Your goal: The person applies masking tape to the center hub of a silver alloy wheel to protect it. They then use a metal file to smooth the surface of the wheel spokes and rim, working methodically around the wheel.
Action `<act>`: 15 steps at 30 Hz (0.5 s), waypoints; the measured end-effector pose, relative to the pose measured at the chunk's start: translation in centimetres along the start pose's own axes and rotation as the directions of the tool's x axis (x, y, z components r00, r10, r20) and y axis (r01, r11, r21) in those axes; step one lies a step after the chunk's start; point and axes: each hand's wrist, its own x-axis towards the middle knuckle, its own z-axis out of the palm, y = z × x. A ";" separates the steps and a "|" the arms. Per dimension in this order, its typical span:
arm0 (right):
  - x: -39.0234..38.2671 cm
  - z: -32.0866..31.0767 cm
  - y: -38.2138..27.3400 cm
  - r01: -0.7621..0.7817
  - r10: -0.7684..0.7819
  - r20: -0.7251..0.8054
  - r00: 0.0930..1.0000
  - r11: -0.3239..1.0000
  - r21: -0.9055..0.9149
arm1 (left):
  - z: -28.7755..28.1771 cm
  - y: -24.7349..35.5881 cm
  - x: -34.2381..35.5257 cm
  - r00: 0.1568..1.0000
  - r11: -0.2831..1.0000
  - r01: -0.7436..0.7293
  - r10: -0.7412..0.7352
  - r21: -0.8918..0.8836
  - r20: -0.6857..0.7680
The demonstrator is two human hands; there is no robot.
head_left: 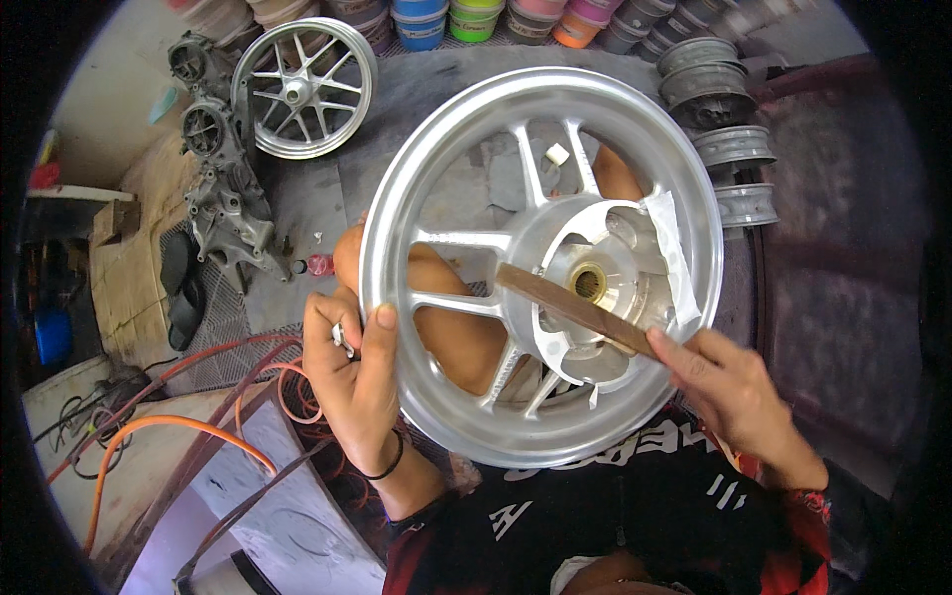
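A silver alloy wheel is held up in front of my body, its spokes and hub facing me. My left hand is closed on the left edge of the rim, thumb on the near face, with a silver ring on a finger. Between the thumb and fingers of my right hand is a flat brown strip, which may be wood or folded abrasive. It lies slantwise across the hub, its far end over the hub's left side. Torn white masking tape clings to the hub's right side.
Another silver wheel and grey metal castings stand at the far left. Small wheels are stacked at the right. Colourful tubs line the back. Orange and red hoses loop at the lower left, near black sandals.
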 end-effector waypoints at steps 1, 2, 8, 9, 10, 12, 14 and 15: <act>0.8 -1.1 0.1 0.039 -0.040 -0.006 0.999 0.996 -0.077 | -0.1 0.1 0.0 1.000 1.000 0.001 -0.001 0.000 -0.002; 1.7 -2.8 -0.3 0.052 -0.044 0.042 0.998 0.979 -0.199 | -0.2 0.1 0.0 1.000 1.000 0.001 -0.001 0.021 -0.004; 4.8 -6.8 1.6 0.151 -0.160 -0.093 0.983 0.984 -0.096 | -0.3 1.1 -0.6 0.984 0.922 -0.099 0.146 0.375 -0.100; 5.0 -7.1 2.5 0.165 -0.171 -0.104 0.980 0.985 -0.057 | -0.2 1.5 -0.9 0.975 0.905 -0.119 0.184 0.410 -0.124; 5.3 -7.4 3.5 0.179 -0.180 -0.114 0.977 0.984 -0.018 | 0.0 2.1 -1.1 0.964 0.885 -0.138 0.223 0.444 -0.146; 5.6 -8.0 5.3 0.155 -0.149 -0.106 0.983 0.987 0.047 | 0.7 3.4 -1.3 0.955 0.802 -0.232 0.295 0.550 -0.028; 5.4 -7.0 7.5 0.137 -0.108 -0.234 0.966 0.984 0.115 | 0.9 4.4 -1.6 0.945 0.735 -0.305 0.314 0.605 0.094; 5.4 -6.4 8.9 0.125 -0.073 -0.290 0.954 0.978 0.165 | 1.4 5.1 -1.6 0.963 0.708 -0.252 0.251 0.660 0.098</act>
